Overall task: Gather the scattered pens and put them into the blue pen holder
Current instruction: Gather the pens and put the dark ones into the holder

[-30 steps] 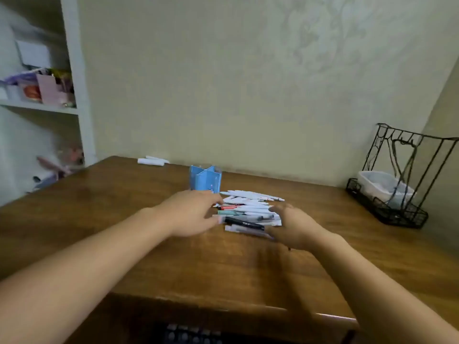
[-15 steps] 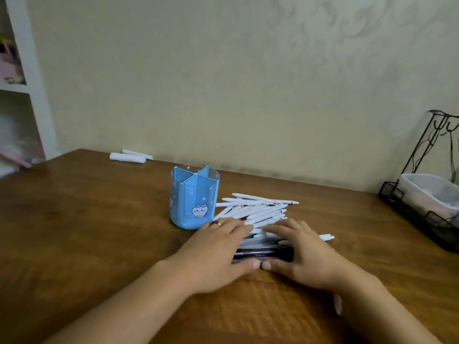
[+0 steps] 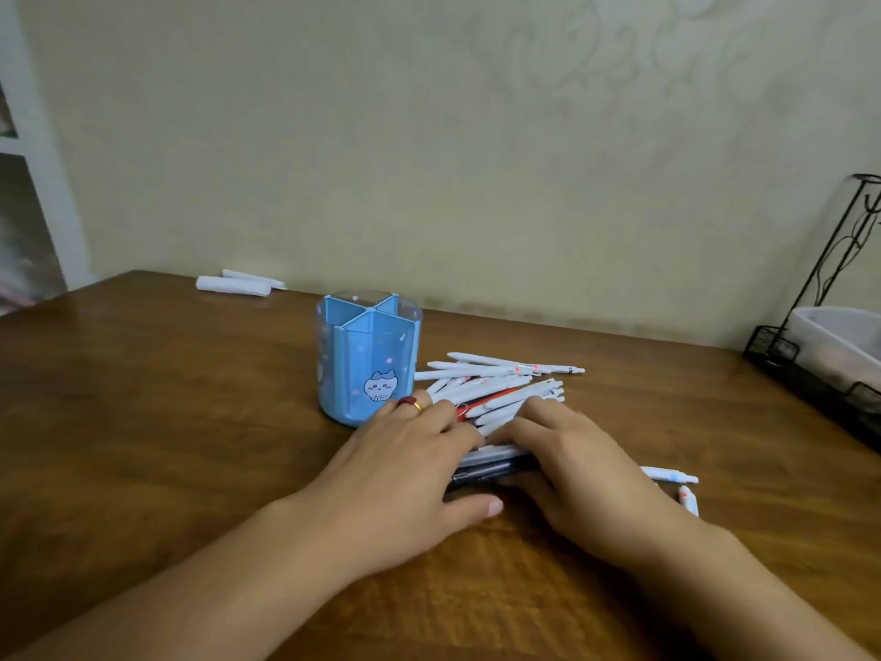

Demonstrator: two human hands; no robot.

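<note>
resting both our hands flat on the pile of pens, we count two hands, one holder and more pens than we can count. our left hand lies with fingers straight over the pile's near left end, gripping nothing; our right hand lies the same way over its near right end. two stray pens poke out right of the pile. the blue pen holder stands upright just left of the pile, touching it or nearly so. two white rolls lie well beyond the holder.
</note>
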